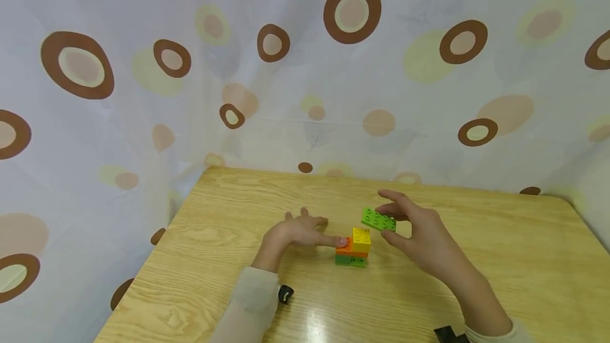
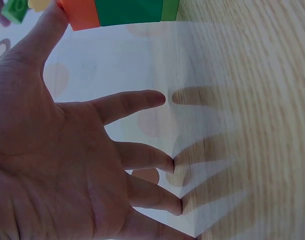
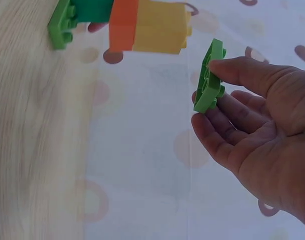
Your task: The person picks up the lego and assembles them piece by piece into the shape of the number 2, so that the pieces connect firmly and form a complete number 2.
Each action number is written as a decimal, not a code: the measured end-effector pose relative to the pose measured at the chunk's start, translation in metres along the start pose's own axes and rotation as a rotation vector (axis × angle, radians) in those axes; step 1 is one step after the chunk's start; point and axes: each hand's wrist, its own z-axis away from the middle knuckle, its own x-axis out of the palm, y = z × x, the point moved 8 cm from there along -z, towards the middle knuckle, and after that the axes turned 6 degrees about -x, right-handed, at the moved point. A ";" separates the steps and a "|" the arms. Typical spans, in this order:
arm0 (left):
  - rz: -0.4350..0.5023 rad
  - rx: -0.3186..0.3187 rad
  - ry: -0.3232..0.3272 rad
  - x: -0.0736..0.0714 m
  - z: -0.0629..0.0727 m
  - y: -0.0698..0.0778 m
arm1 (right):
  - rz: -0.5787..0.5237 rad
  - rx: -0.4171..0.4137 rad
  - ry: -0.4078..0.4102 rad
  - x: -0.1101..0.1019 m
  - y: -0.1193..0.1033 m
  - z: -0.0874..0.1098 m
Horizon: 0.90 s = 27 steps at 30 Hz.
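Observation:
A small stack of toy building bricks stands on the table. At its bottom is a light green plate (image 1: pixel 358 263), then a dark green brick (image 1: pixel 342 260), an orange brick (image 1: pixel 353 253) and, on the right, a yellow brick (image 1: pixel 361 240). The thumb of my left hand (image 1: pixel 302 231) rests on the orange brick's left end, with the other fingers spread and straight. Above and right of the stack, my right hand (image 1: pixel 426 240) pinches a flat light green building brick (image 3: pixel 208 82) between thumb and fingers. It is tilted and apart from the yellow brick.
The wooden table (image 1: pixel 229 205) has its far edge against a pale curtain (image 1: pixel 295 78) printed with brown rings and spots. Black strap pieces (image 1: pixel 285 294) show near both wrists.

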 end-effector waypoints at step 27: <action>-0.071 0.005 0.020 0.003 0.000 0.013 | -0.026 -0.038 -0.141 0.025 -0.021 -0.006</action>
